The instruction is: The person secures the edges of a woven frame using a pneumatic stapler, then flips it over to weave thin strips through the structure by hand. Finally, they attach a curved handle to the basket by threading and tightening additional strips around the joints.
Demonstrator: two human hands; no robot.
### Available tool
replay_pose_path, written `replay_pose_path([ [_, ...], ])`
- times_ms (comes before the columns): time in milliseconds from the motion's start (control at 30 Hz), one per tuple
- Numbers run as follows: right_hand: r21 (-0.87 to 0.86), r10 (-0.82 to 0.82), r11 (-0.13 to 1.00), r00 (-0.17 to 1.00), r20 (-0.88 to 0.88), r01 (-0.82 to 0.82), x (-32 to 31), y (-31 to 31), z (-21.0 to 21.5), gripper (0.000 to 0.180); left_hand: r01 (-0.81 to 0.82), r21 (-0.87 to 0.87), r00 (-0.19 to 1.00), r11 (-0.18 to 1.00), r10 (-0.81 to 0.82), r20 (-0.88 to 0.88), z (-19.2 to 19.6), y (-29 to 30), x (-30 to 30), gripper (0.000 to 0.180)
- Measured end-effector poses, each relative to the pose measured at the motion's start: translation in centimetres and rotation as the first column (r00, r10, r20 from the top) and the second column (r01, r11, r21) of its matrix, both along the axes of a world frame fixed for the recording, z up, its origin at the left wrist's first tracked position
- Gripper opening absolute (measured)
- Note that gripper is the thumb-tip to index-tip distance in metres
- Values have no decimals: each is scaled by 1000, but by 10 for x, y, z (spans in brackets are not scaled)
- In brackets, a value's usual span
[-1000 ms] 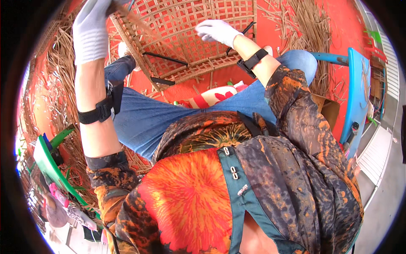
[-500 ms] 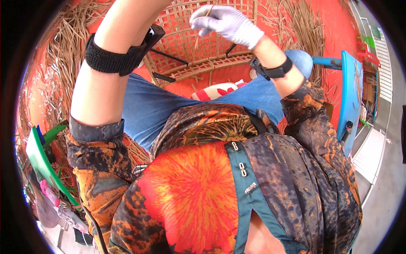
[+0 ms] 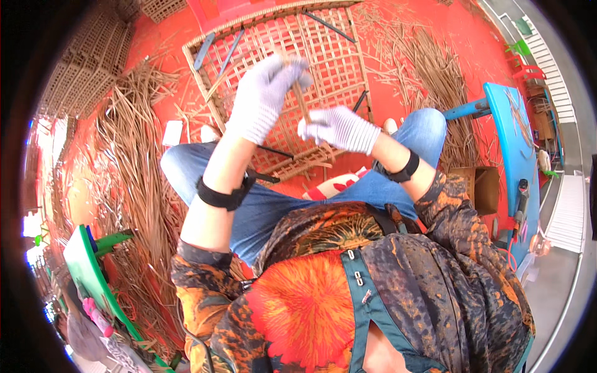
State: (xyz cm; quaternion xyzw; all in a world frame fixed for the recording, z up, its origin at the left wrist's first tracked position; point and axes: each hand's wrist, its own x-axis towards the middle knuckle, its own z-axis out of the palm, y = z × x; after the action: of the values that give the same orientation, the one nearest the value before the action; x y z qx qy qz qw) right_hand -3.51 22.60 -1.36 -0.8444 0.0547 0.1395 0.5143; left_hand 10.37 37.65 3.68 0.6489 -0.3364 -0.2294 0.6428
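Both my hands wear pale gloves with striped cuffs and are raised above an openwork woven panel on the red floor. A narrow brown flat strip runs between them. My left hand is closed around its upper part, the fingers slightly blurred. Lower and to the right, my right hand pinches the strip near its lower end. The panel is a grid of tan strips in a rectangular frame, with dark bars across it. My hands hide part of its middle.
Long dry brown strips lie in a heap at left, and another bundle at right. A green stool stands left, a blue one with a tool right. Woven baskets stack at far left. A cardboard box sits by my right knee.
My left hand has come down into view and grips the strip, which my right hand held upright before. My right hand is lower now, and the view takes in more floor ahead.
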Motion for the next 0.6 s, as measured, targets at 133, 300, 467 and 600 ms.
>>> replay_pose_path([
  [133,-161,173,973,985,19,-167,-21,4,-28,21,30,150,995,988,-14,-104,-41,10,-21,21],
  [300,24,-163,986,980,-115,166,-7,-36,-32,32,161,402,888,902,-310,340,-70,16,-54,16],
  [467,466,-116,817,888,-444,340,16,-36,-14,62,326,428,692,843,-521,499,-89,0,-90,12],
  [600,511,-116,809,931,-347,291,29,-13,10,37,395,554,638,733,-652,409,-92,-2,-110,15],
])
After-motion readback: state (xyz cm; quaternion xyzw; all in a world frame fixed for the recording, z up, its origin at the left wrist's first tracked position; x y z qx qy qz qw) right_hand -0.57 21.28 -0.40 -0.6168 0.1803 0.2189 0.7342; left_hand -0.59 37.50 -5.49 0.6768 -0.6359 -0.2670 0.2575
